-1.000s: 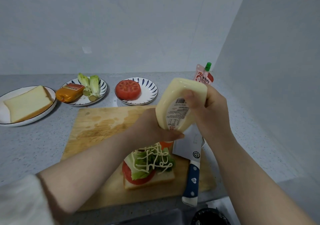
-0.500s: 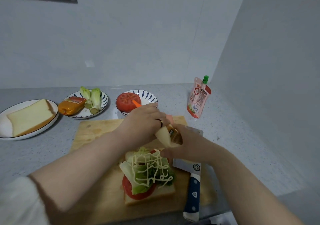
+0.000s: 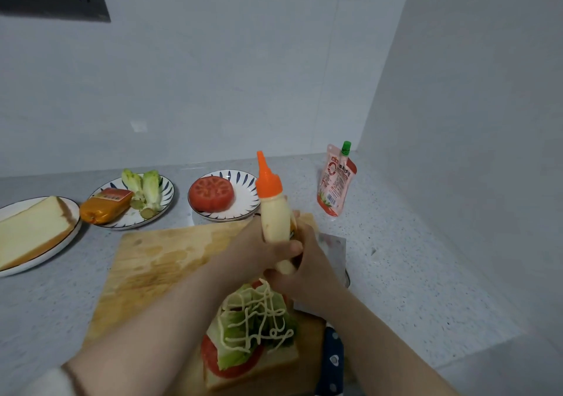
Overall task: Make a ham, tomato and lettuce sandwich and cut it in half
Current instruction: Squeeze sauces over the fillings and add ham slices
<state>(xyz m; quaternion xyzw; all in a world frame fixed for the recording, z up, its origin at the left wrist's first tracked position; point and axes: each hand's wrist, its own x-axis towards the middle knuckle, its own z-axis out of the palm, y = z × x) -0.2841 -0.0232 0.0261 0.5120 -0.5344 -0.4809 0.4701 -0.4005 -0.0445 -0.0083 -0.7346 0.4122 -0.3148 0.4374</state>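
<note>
Near you on the board [image 3: 158, 258], the open sandwich [image 3: 253, 334] shows tomato, lettuce and squiggled sauce. Just beyond it, your left hand [image 3: 259, 245] and right hand [image 3: 309, 275] both curl round the upright sauce bottle [image 3: 274, 213]. Saucing looks done. Set the bottle aside, then reach far left for the wrapped ham [image 3: 105, 206] and the bread [image 3: 30, 231].
</note>
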